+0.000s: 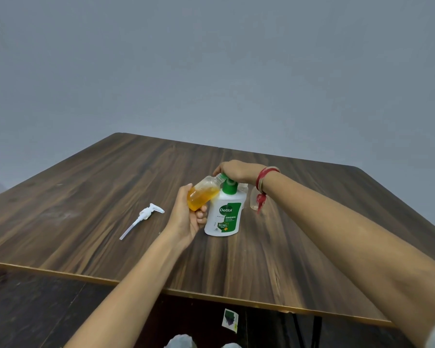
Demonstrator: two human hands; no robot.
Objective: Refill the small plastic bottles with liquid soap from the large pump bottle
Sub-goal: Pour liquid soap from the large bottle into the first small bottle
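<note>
left hand [186, 217] grips small bottle [203, 194] | right hand [232, 170] presses pump bottle [224, 214]

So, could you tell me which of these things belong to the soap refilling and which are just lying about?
In the job:
white Dettol pump bottle with green pump
small clear plastic bottle of orange soap, in the left hand
right hand, on the pump
second small clear bottle behind
loose white pump top, probably

Lying about:
small printed card on the floor

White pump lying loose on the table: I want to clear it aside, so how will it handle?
The white pump probably feels very light, being small plastic. Its thin tube likely flexes if pushed. Lying sideways on the table, it may pivot rather than slide straight.
</note>
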